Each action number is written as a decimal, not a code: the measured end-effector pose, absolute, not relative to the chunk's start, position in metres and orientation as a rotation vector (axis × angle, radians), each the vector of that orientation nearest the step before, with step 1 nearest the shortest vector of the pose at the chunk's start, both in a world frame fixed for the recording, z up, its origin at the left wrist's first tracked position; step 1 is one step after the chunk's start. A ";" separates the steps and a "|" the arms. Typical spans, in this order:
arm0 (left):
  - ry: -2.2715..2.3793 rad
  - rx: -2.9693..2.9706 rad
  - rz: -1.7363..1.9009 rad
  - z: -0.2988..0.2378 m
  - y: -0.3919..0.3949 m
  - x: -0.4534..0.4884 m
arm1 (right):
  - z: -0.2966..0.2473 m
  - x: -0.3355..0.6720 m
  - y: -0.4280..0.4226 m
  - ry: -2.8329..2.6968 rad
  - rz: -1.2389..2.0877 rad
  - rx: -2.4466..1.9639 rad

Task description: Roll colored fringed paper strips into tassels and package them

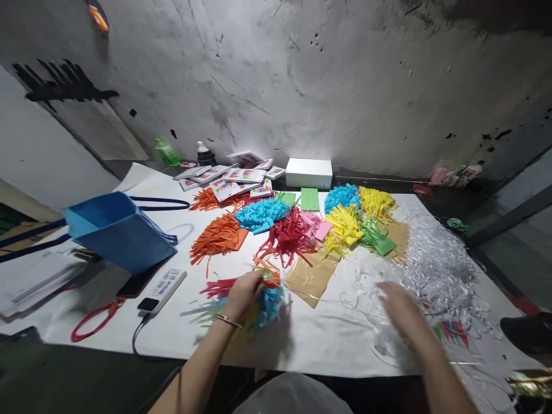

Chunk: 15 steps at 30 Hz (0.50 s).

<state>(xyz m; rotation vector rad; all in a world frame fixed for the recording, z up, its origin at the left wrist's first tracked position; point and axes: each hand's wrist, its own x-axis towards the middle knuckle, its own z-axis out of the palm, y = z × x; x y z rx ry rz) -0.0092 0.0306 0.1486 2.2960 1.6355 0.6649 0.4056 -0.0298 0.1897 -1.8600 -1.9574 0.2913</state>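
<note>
My left hand (248, 290) is closed on a bundle of coloured paper tassels (271, 305) in red, orange, blue and yellow; the strips are blurred by motion. My right hand (397, 305) is over clear, thin plastic-looking material (366, 282), beside a heap of white string (440, 270). Its fingers are smeared, so whether they grip anything is unclear. A thin strand runs across the table between the two hands. Beyond them lie fringed paper bunches: orange (215, 238), blue (263, 214), red (291, 236), pink (311, 226), yellow (344, 226) and green (375, 234).
At left stand a blue bag (118, 227), a white power bank (164, 290) with a cable, and a phone (140, 279). Printed flat packs (241, 175) and a white box (309, 172) line the back. Brown paper (311, 279) lies mid-table.
</note>
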 end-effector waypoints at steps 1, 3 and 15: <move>1.557 2.375 0.659 0.150 0.028 0.006 | 0.182 0.365 -0.024 -2.010 0.340 -1.778; 1.424 2.506 0.653 0.153 0.023 0.031 | 0.169 0.293 -0.014 -2.120 0.513 -1.484; 1.173 2.599 0.636 0.149 -0.001 0.036 | 0.177 0.231 -0.016 -1.936 1.060 -1.168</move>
